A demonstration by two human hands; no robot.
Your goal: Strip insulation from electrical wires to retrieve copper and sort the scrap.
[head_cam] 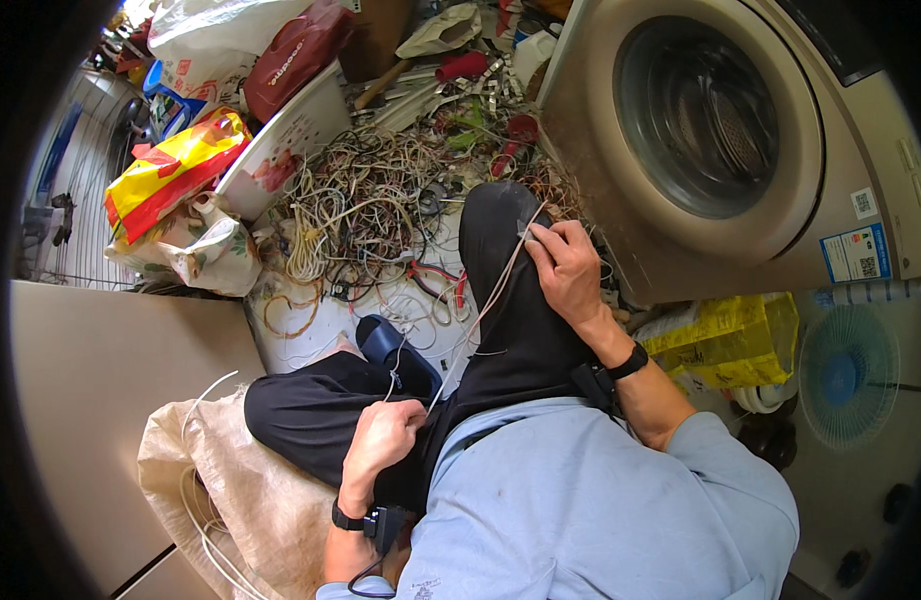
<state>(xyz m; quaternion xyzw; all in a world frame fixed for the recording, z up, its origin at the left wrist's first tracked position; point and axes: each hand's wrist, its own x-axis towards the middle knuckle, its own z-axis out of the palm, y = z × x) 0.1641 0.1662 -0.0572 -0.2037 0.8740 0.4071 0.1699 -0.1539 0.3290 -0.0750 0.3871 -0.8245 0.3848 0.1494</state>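
Note:
My right hand (pixel 565 262) pinches pale thin wires (pixel 499 289) above my raised knee, near a small clear plastic piece. The wires slant down to my left hand (pixel 388 433), which is closed on them in my lap. A white cable rises in a loop beside the left hand. On the floor ahead, red-and-black handled pliers (pixel 436 282) lie at the edge of a large tangled heap of wires (pixel 370 187). To my left a woven sack (pixel 258 480) has white cable (pixel 205 536) at its mouth.
A washing machine (pixel 678 150) stands front right, with a yellow bag (pixel 723 341) and a fan (pixel 843 375) below it. A white bin (pixel 310 112), a yellow-and-red bag (pixel 179 169) and a cloth-like bag (pixel 213 255) stand front left. A blue slipper (pixel 389 345) is on the floor.

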